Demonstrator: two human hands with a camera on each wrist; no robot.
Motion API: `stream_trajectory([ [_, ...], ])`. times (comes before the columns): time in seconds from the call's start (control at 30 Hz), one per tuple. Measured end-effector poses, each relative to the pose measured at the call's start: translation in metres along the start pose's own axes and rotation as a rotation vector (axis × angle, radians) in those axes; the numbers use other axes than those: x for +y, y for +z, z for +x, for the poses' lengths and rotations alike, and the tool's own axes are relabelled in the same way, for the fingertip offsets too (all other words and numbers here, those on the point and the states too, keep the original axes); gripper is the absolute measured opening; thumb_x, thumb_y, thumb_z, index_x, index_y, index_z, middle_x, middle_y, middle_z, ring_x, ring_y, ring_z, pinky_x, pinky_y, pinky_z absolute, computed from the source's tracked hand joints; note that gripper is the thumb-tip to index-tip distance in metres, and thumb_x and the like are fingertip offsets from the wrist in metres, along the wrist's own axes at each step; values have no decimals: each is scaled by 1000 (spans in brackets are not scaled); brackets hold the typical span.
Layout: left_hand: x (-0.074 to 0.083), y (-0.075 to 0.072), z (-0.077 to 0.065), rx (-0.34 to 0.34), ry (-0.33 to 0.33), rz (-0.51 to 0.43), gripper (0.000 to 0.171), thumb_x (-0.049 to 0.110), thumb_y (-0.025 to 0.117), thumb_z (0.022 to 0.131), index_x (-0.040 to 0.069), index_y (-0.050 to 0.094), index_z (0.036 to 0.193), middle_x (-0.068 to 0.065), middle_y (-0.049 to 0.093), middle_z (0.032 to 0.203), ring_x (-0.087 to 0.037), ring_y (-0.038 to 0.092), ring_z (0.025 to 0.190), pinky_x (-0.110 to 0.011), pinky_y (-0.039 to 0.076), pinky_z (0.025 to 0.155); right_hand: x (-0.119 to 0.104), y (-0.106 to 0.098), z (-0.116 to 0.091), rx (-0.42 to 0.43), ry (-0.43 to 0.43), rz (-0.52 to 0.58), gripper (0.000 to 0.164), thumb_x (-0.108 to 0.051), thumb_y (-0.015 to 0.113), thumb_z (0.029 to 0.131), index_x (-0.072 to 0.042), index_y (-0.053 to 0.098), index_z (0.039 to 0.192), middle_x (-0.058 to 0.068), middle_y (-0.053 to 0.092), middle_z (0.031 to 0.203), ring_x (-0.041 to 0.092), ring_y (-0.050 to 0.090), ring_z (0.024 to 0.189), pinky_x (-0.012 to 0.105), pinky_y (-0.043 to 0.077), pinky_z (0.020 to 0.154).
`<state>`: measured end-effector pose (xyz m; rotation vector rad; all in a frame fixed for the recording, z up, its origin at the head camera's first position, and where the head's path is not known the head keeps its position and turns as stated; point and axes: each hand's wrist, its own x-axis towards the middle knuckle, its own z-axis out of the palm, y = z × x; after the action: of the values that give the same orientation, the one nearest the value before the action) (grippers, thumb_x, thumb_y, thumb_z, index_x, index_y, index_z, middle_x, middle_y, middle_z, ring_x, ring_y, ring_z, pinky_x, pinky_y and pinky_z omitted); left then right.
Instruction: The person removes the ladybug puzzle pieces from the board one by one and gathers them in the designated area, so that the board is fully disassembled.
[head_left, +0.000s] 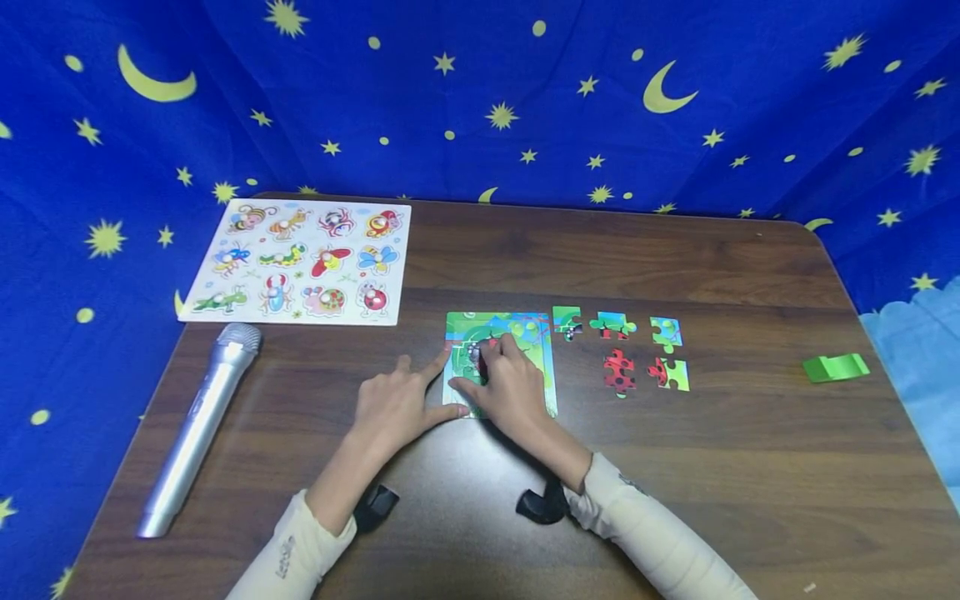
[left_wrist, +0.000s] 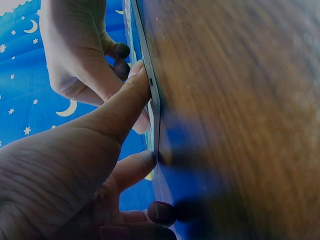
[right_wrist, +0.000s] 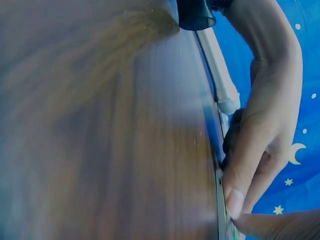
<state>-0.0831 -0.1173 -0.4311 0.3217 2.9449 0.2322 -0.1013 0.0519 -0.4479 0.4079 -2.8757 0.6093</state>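
Counter: the brown wood-grain counter (head_left: 750, 483) is carrying everything, with the jigsaw lying about midway across it and the loose pieces spreading to its right.
Insect board: the white board (head_left: 318, 210) is lying at the far left, well apart from the hands, its insect shapes sitting in rows.
Jigsaw tray: the square tray (head_left: 550, 367) is lying flat between the two hands, which are partly covering it; green and blue artwork is showing. The assembly is probably only partway along, though how many pieces are already sitting in it I cannot tell.
Left hand: the left hand (head_left: 392, 404) is spreading its thumb and index finger apart, the index fingertip touching the tray's left edge and the thumb touching its near edge, seemingly steadying it.
Right hand: the right hand (head_left: 517, 392) is arching over the tray from the near right, its fingers bending down toward the middle left of the artwork; whether they are pinching a piece or merely pressing one, I cannot tell.
Pieces left: five are lying outside the tray, so at least these are apparently awaiting placing. In the far row, a green piece (head_left: 567, 322) is lying just beside the tray, then a blue-and-red piece (head_left: 613, 325) and a blue-and-green piece (head_left: 666, 333); nearer, a black-spotted red piece (head_left: 619, 371) and a red-and-green piece (head_left: 670, 373) are lying side by side.
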Motion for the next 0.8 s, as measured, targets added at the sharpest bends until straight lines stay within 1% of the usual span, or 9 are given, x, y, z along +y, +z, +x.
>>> stream_trajectory([
  [0.07, 0, 0, 0, 1, 2, 0, 94, 80, 60, 75, 33, 36, 154, -26, 63, 114, -20, 43, 47, -34, 35, 43, -2, 3, 0, 18, 5, -15, 51, -50, 86, 72, -3, 72, 90, 6, 54, 84, 14, 47, 55, 32, 46, 48],
  [0.23, 0, 0, 0, 7, 5, -4, 94, 79, 61, 75, 33, 38, 153, -24, 63, 106, -20, 44, 47, -34, 35, 43, -6, 7, 1, 78, 17, -58, 48, -50, 86, 72, -5, 71, 82, 8, 59, 84, 20, 55, 59, 35, 48, 49],
  [0.33, 0, 0, 0, 8, 5, -6, 94, 79, 62, 74, 32, 40, 152, -23, 63, 104, -20, 44, 47, -34, 35, 43, -7, 7, 2, 86, 32, -67, 47, -48, 87, 71, -5, 73, 84, 8, 61, 85, 22, 59, 61, 36, 49, 50],
  [0.47, 0, -1, 0, 1, -1, -7, 93, 79, 62, 74, 32, 40, 152, -24, 63, 105, -20, 44, 47, -33, 35, 43, -7, 6, 4, 75, 41, -62, 48, -48, 87, 70, -4, 75, 87, 10, 63, 88, 23, 61, 59, 36, 50, 50],
  [0.6, 1, -1, 1, -12, -12, -10, 93, 80, 62, 75, 33, 39, 152, -25, 63, 110, -19, 43, 47, -33, 35, 43, -4, 4, 5, 59, 55, -29, 51, -48, 86, 71, -2, 76, 91, 10, 62, 87, 21, 59, 56, 35, 51, 50],
  [0.67, 1, -1, 1, -15, -14, -11, 93, 80, 61, 75, 33, 39, 152, -26, 63, 112, -20, 44, 48, -33, 35, 44, -2, 1, 5, 56, 64, 5, 54, -48, 86, 72, 0, 77, 96, 9, 61, 85, 18, 57, 55, 34, 50, 50],
  [0.73, 1, -1, 1, -13, -12, -10, 93, 80, 61, 75, 33, 39, 152, -26, 63, 113, -21, 44, 48, -34, 36, 44, 0, -1, 6, 60, 67, 35, 56, -46, 87, 73, 1, 76, 100, 9, 59, 85, 16, 54, 54, 33, 49, 50],
  [0.8, 1, -1, 0, -15, -10, -11, 92, 80, 61, 76, 33, 39, 152, -26, 63, 115, -20, 44, 48, -34, 36, 44, 4, -5, 6, 78, 60, 63, 56, -44, 87, 73, 2, 76, 102, 8, 57, 83, 14, 51, 54, 31, 47, 48],
])
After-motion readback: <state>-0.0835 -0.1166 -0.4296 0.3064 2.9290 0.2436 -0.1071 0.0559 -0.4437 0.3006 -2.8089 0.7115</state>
